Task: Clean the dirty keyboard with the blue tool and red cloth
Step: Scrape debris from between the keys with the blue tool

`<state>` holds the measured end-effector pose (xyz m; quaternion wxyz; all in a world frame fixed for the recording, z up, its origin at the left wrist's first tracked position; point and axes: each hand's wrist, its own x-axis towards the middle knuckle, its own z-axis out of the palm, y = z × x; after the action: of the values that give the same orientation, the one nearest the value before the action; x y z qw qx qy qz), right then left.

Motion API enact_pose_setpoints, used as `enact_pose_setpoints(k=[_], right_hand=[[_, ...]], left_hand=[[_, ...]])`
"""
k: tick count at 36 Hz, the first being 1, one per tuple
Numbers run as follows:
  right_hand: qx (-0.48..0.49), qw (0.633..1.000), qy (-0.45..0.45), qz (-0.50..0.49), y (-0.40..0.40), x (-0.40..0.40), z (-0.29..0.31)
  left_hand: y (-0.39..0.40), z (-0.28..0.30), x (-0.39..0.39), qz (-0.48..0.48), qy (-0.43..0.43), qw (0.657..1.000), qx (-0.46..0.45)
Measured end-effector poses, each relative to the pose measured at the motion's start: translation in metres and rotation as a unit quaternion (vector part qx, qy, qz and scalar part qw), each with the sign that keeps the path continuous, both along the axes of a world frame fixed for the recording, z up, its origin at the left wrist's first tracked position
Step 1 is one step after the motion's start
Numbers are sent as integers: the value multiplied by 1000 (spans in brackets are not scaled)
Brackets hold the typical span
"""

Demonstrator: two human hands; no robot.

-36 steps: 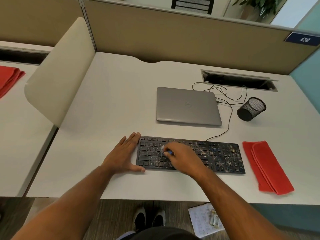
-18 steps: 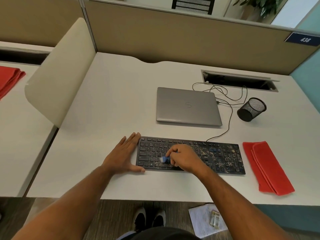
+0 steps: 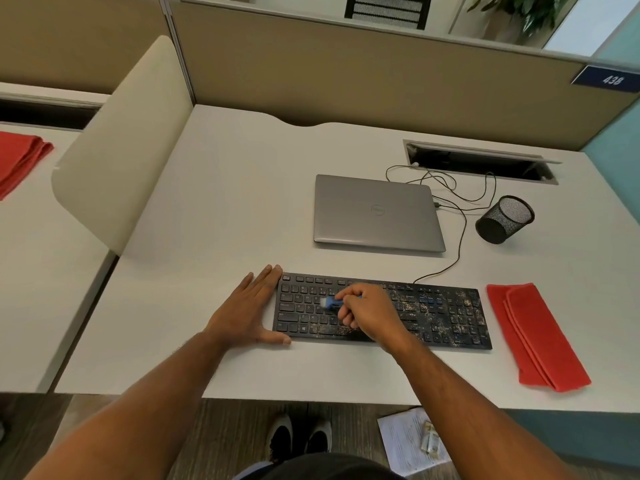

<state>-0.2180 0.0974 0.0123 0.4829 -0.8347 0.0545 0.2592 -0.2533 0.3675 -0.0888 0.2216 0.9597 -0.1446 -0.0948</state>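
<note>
A closed grey laptop (image 3: 377, 213) sits just beyond my keyboard (image 3: 433, 311), with a thin cable (image 3: 457, 237) looping from the keyboard's far edge past a tipped black mesh cup (image 3: 504, 220) to the open cable slot (image 3: 481, 161) at the back. The folded red cloth (image 3: 535, 336) lies just right of the keyboard, apart from it. A rounded beige divider (image 3: 117, 150) walls off the left side of the table (image 3: 207, 202), and the tan partition (image 3: 346, 71) closes the far side; the broad stretch of table between divider and laptop is open. The keyboard lies near the table's front edge. My left hand (image 3: 247, 311) lies flat with fingers straight, thumb along the keyboard's near left corner, steadying it. My right hand (image 3: 367, 315) pinches the blue tool (image 3: 332, 302), its pale bristles on the left-centre keys. Half a second ago the brush was lower, on the near rows; it has since moved up toward the middle rows. Crumbs still speckle the right half
</note>
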Motion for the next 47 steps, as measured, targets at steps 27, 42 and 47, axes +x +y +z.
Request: enact_pose_setpoints(k=[27, 42, 47], right_hand=[[13, 999, -8, 52, 25, -1, 6], [-74, 988, -24, 134, 39, -11, -1], [-36, 994, 3, 102, 40, -12, 4]], left_hand=[[0, -1, 1, 2, 1, 1000, 5], [1, -4, 1, 2, -5, 1000, 8], [0, -4, 1, 3, -6, 1000, 7]])
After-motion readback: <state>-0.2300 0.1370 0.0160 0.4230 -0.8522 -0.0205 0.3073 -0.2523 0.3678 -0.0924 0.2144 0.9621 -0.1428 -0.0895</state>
